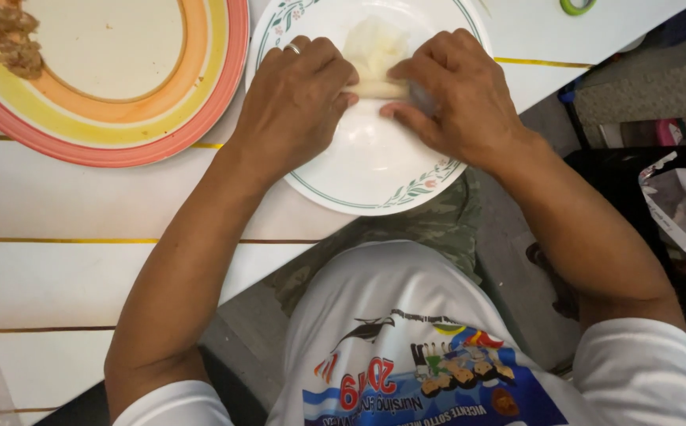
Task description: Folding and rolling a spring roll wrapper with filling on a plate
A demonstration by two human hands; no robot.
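Note:
Both my hands rest on a white plate with a green floral rim (323,189). Between them lies a pale, translucent wrapper (372,49), partly rolled into a thin roll at its near edge. My left hand (295,99), with a ring on one finger, pinches the left end of the roll. My right hand (457,91) presses its fingers on the right end. The middle of the roll shows between the fingertips; its ends are hidden under my fingers.
A large plate with orange, yellow and pink rings (122,87) sits at the upper left, with a lump of brown minced filling (10,38) on it. The white table (59,268) has thin gold lines. A green ring-shaped object (577,6) lies at the top right. A bag (674,201) lies on the floor.

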